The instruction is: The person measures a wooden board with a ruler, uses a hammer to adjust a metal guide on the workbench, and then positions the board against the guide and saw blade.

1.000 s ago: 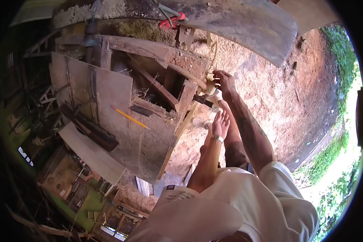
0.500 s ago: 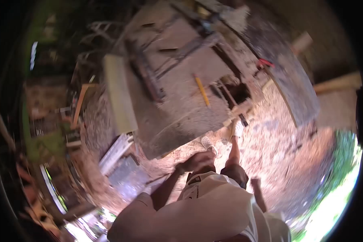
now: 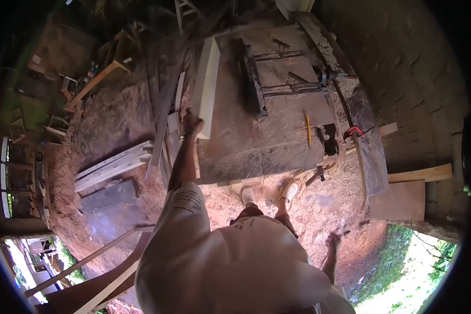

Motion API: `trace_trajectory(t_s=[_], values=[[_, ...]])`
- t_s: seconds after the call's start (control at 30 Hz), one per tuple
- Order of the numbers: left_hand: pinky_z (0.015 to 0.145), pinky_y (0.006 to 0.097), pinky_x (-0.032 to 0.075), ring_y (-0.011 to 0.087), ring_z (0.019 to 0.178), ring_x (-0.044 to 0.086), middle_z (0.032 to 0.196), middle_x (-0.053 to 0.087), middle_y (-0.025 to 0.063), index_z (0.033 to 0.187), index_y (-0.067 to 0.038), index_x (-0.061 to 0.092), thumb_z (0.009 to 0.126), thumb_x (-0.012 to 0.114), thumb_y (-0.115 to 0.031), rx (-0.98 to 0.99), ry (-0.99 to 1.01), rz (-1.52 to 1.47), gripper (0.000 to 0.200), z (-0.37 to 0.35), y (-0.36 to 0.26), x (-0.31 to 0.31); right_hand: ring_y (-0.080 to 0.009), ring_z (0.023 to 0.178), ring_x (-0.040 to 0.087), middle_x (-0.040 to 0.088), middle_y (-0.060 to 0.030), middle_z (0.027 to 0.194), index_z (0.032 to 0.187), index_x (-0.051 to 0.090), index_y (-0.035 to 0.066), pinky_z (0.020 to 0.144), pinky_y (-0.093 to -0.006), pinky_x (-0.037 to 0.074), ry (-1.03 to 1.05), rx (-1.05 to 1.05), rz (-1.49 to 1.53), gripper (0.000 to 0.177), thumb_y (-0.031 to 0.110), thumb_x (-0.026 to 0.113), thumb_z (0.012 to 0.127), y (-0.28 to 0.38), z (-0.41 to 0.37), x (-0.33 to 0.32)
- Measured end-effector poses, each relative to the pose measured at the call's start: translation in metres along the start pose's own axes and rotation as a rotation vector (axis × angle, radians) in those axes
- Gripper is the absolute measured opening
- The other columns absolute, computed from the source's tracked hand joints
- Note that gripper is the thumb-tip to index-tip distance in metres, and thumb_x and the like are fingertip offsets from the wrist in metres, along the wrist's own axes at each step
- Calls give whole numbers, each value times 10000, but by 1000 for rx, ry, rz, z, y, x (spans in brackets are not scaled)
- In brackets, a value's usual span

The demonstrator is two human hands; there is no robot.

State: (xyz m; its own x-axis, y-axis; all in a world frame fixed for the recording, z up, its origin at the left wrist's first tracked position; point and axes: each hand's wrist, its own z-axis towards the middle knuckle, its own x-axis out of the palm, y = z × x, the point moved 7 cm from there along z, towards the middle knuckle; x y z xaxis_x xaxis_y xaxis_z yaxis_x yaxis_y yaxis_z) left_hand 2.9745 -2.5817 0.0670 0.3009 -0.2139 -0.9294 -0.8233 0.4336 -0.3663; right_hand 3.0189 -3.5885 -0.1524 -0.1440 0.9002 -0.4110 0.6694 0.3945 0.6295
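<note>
My left hand is closed on the left edge of a thick pale wooden beam, near its lower end. The beam lies along the left part of a large worn work table. Low at my right side hangs my right hand, small in view, with its fingers loosely apart and nothing visible in it. On the table are a yellow pencil and a dark metal frame.
Pale boards are stacked at the left on sawdust-covered ground. A red clamp sits at the table's right side, by a grey board. A hammer is at the front edge. Long planks lean at the lower left.
My left hand has moved from near my waist out to the beam and taken hold of it. The camera view has turned, and my right hand still hangs low.
</note>
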Motion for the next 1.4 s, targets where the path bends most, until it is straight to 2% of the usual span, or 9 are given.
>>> trace_trajectory(t_s=[0.23, 0.4, 0.43, 0.57, 0.7, 0.83, 1.03, 1.23, 1.4], values=[[1108, 573, 411, 520, 1385, 422, 1400, 436, 456, 1502, 192, 203, 786, 792, -390, 196, -51, -216, 1095, -187, -24, 61, -167, 751, 665, 735, -52, 927, 1117, 730, 40, 631, -282, 538, 303, -687, -155, 186, 139, 651, 982, 222, -83, 238], [953, 464, 533, 359, 1167, 636, 1357, 566, 307, 1552, 31, 292, 948, 716, -443, 37, 583, -900, 877, -283, -17, -4, -418, 1250, 583, 551, -277, 1420, 1508, 430, -12, 1021, -486, 502, 637, -1239, -221, 839, 294, 857, 854, 356, -298, 405], [871, 373, 552, 236, 995, 697, 1152, 732, 168, 1577, -59, 315, 1025, 633, -449, 129, 457, -776, 746, -282, 22, 14, -496, 1234, 564, 528, -337, 1406, 1532, 356, -42, 1027, -503, 500, 601, -1334, -314, 923, 272, 864, 829, 371, -318, 418], [798, 429, 596, 308, 902, 757, 1012, 767, 169, 1243, -32, 629, 959, 684, -226, -28, 23, -636, 349, -288, 132, -9, -452, 1125, 678, 669, -300, 1225, 1499, 373, 41, 917, -502, 569, 452, -1263, -631, 886, 110, 837, 747, 380, -294, 448], [833, 416, 585, 332, 1006, 748, 1040, 768, 177, 1180, -80, 702, 956, 675, -235, -270, -55, -675, 273, -313, 161, -25, -310, 1126, 701, 721, -189, 1156, 1431, 440, 84, 845, -457, 599, 615, -1380, -744, 771, 94, 807, 754, 384, -227, 446], [828, 451, 589, 368, 975, 742, 1043, 757, 204, 1174, -111, 713, 934, 664, -253, -258, 0, -723, 283, -331, 143, 20, -211, 1128, 629, 651, -105, 1251, 1400, 484, 3, 966, -378, 531, 905, -756, -624, 724, 51, 827, 764, 406, -224, 398], [831, 391, 595, 260, 958, 749, 1020, 762, 158, 1216, 1, 659, 960, 674, -224, -123, 289, -995, 340, -333, 67, 124, -177, 1072, 620, 641, -78, 1184, 1444, 462, -11, 880, -367, 548, 909, -597, -593, 855, 60, 887, 705, 398, -227, 291], [879, 403, 571, 280, 1013, 728, 1189, 704, 236, 1322, 26, 573, 960, 694, -456, -67, 376, -1108, 615, -299, -10, 194, -191, 1003, 648, 660, -107, 1142, 1424, 525, 28, 833, -349, 550, 638, -1087, -1376, 914, 258, 940, 643, 410, -253, 202], [1044, 469, 504, 290, 1272, 569, 1471, 531, 135, 1467, -58, 447, 955, 602, -669, -597, 1009, -1651, 813, -320, -85, 148, -210, 939, 660, 695, -113, 1027, 1337, 607, 28, 836, -380, 540, 613, -721, -982, 832, 343, 943, 645, 418, -281, 161]])
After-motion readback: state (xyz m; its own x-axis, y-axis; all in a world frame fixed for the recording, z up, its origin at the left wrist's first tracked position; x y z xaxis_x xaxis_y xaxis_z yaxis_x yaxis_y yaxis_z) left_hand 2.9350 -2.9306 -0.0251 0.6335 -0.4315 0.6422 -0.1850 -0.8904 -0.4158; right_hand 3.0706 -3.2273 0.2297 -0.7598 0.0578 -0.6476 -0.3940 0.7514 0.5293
